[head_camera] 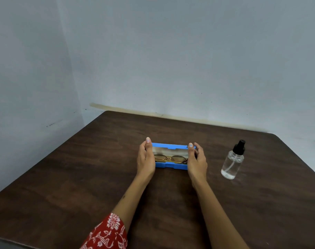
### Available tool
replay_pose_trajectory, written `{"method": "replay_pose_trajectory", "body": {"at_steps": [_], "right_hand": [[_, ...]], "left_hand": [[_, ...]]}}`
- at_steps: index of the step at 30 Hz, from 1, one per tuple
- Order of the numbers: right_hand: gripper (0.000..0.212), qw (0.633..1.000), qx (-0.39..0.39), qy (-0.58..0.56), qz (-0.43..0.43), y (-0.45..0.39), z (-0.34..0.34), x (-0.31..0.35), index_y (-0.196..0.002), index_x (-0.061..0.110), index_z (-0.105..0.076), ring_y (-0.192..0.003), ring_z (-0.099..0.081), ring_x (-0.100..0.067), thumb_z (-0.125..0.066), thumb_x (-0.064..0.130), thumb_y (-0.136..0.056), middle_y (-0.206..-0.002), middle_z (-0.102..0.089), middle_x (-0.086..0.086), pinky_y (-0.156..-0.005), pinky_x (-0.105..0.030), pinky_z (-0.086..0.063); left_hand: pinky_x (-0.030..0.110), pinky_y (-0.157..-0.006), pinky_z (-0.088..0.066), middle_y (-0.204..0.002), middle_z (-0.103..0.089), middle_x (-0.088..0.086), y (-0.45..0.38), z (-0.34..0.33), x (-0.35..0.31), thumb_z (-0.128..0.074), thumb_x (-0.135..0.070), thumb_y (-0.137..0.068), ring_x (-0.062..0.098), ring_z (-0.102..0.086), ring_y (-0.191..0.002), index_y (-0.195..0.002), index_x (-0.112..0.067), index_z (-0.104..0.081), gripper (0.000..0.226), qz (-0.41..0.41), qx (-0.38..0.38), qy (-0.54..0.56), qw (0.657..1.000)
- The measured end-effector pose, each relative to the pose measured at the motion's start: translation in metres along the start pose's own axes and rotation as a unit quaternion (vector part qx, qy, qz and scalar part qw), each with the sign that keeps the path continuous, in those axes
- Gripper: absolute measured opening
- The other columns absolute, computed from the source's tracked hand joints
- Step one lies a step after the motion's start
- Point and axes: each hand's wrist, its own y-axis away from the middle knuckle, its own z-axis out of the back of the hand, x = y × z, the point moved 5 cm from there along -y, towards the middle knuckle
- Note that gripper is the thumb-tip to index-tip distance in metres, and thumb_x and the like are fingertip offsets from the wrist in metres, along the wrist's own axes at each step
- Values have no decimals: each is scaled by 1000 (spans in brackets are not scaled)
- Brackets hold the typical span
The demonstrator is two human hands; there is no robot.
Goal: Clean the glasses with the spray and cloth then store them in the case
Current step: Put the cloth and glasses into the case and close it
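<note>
One blue glasses case point(171, 166) lies open at the centre of the dark wooden bench point(81, 177), with one pair of gold-rimmed glasses point(171, 158) folded inside. Two hands clasp its ends: the left hand point(145, 159) at 9 o'clock, the right hand point(197, 160) at 3 o'clock. One clear spray bottle point(233, 160) with a black nozzle stands well apart at 3 o'clock.

Table point(81, 177): blue case point(171, 166), spray bottle point(232, 162).

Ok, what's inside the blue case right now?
The blue case holds gold-rimmed glasses against a pale lining or cloth. The left hand and right hand cover both its ends.
</note>
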Motion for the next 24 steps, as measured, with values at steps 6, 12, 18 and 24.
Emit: {"method": "replay_pose_trajectory", "body": {"at_steps": [6, 12, 18, 24], "right_hand": [[50, 1000, -30, 6, 6, -1, 31, -9, -138, 25, -41, -125, -45, -20, -43, 50, -94, -135, -52, -2, -103, -36, -37], [47, 999, -28, 23, 35, 0, 40, -11, -135, 24, -42, -113, -48, -12, -46, 46, -94, -126, -52, 2, -96, -29, -38], [40, 996, -51, 59, 50, 2, 40, -12, -132, 24, -42, -99, -52, -10, -46, 41, -96, -106, -54, 9, -85, -27, -40], [33, 995, -55, 63, 53, 2, 42, -13, -125, 23, -45, -90, -57, -12, -50, 27, -93, -98, -60, 4, -83, -33, -48]], "left_hand": [[29, -97, -35, -135, -49, 3, 11, -27, 1, -22, -56, -95, 17, -45, -122, -137, -19, -40, 58, -12, 31, -2, 999], [29, -98, -34, -139, -46, 0, 6, -32, 5, -33, -53, -94, 15, -43, -124, -140, -23, -37, 55, -39, 34, -43, 998], [35, -108, -33, -144, -43, 1, 1, -27, 13, -40, -49, -94, 17, -38, -133, -140, -24, -41, 52, -81, 41, -92, 992], [39, -107, -38, -142, -46, 2, -1, -26, 15, -46, -33, -96, 18, -41, -130, -138, -23, -44, 43, -76, 43, -97, 991]]}}
